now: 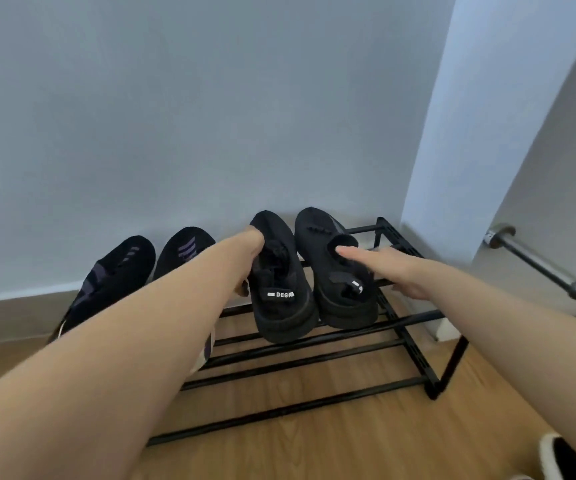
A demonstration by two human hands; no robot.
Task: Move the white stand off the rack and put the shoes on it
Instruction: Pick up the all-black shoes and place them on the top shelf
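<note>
A black metal shoe rack (pixel 414 344) stands against the wall. Two black slip-on shoes rest on its top bars with their heels toward me. My left hand (pixel 250 247) reaches into the opening of the left black shoe (pixel 279 299); its fingers are hidden inside and grip the shoe's edge. My right hand (pixel 390 268) lies flat, fingers spread, against the right side of the right black shoe (pixel 335 292), with the index fingertip at its opening. No white stand is in view.
Another pair of dark shoes with purple stripes (pixel 120 268) sits at the rack's left end, partly behind my left forearm. A white door edge (pixel 459 168) with a metal lever handle (pixel 539 265) is on the right. A dark slipper (pixel 563 459) lies on the wood floor.
</note>
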